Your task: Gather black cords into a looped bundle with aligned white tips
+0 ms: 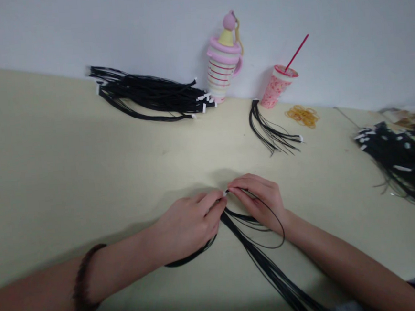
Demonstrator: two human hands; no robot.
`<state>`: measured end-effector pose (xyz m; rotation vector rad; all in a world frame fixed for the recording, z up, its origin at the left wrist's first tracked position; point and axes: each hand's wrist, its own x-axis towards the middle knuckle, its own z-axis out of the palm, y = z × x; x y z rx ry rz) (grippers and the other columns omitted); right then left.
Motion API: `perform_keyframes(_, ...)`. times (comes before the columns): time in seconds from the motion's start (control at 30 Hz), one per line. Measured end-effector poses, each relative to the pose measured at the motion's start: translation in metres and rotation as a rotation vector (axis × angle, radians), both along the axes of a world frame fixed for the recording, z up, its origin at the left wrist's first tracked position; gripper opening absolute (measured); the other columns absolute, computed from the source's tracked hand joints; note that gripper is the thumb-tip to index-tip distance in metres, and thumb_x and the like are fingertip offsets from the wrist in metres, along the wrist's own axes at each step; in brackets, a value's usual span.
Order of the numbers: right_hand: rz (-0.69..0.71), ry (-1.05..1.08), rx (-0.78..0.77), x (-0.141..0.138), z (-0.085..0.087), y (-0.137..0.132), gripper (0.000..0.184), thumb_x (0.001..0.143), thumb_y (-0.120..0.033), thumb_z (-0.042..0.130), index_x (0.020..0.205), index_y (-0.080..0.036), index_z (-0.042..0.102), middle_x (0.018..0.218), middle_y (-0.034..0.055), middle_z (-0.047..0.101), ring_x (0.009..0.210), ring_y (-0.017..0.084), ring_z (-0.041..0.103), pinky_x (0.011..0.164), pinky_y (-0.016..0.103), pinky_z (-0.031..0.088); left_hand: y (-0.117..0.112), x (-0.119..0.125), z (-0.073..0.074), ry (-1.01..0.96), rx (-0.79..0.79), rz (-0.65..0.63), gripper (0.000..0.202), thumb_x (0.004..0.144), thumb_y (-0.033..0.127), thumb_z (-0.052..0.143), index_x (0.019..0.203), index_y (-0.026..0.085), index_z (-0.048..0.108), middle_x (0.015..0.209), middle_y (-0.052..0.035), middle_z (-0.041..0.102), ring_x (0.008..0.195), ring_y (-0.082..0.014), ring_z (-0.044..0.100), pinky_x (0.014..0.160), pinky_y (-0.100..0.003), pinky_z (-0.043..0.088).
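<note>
My left hand (189, 226) and my right hand (259, 201) meet at the middle of the beige table (48, 139). Their fingertips pinch thin black cords (270, 268) close to a small white tip (225, 193). The cords run from between my fingers towards me in a loose bunch, and one thin strand curves in a loop beside my right hand. Another thicker black strand runs under my left hand. My fingers hide exactly how the cords join the white tip.
A large bundle of white-tipped black cords (148, 93) lies by the wall, with a smaller bunch (270, 129) to its right. Another heap (398, 164) lies at the right. Rubber bands (302, 117), a pink cup with a straw (278, 86) and a pink striped bottle (222, 63) stand beyond.
</note>
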<state>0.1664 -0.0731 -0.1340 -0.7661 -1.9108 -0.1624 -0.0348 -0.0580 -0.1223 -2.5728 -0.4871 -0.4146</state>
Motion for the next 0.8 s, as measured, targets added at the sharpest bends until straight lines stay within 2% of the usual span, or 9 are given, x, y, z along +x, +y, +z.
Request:
perform_keyframes(0.3,0.036,-0.071,-0.016,0.002,0.003,0.0,0.016,0.079,-0.012,0.05,0.09,-0.017,0.061,0.086,0.0032,0.064,0.083,0.01,0.057,0.076,0.026,0.049,-0.001,0.001,0.0,0.006,-0.013,0.022,0.038,0.085,0.021,0.04,0.121,0.012,0.045,0.116,-0.0115,0.051,0.099,-0.0206,0.053,0.08,-0.035,0.051)
perform_keyframes(0.57,0.035,-0.073,-0.021,0.002,0.003,0.003,0.014,0.079,-0.015,0.05,0.088,-0.017,0.061,0.082,0.0039,0.063,0.081,0.011,0.057,0.075,0.026,0.049,-0.001,0.0,0.0,0.006,0.024,0.011,0.035,0.085,0.022,0.039,0.117,0.012,0.048,0.115,-0.0118,0.051,0.102,-0.0195,0.052,0.084,-0.033,0.049)
perform_keyframes(0.67,0.089,-0.142,-0.057,0.013,0.017,0.0,0.016,0.077,-0.013,0.049,0.086,-0.017,0.062,0.091,0.0057,0.062,0.09,0.012,0.056,0.08,0.028,0.05,-0.002,0.001,0.002,0.004,0.037,0.01,0.034,0.085,0.022,0.039,0.116,0.012,0.049,0.113,-0.0116,0.053,0.1,-0.0199,0.053,0.082,-0.033,0.05)
perform_keyframes(0.73,0.128,-0.208,-0.079,0.027,0.036,-0.012,0.023,0.077,-0.008,0.044,0.087,-0.018,0.062,0.103,0.0056,0.059,0.104,0.014,0.053,0.089,0.031,0.047,-0.003,0.001,0.004,0.005,0.055,0.004,0.034,0.085,0.022,0.039,0.116,0.011,0.05,0.113,-0.0114,0.053,0.098,-0.0201,0.053,0.079,-0.033,0.051)
perform_keyframes(0.8,0.094,-0.229,-0.06,0.042,0.059,-0.034,0.033,0.077,-0.004,0.038,0.093,-0.02,0.062,0.112,0.0045,0.056,0.112,0.015,0.049,0.096,0.034,0.044,-0.004,0.001,0.005,0.009,0.064,-0.003,0.034,0.086,0.022,0.039,0.116,0.01,0.05,0.113,-0.0113,0.052,0.097,-0.0199,0.053,0.077,-0.033,0.052)
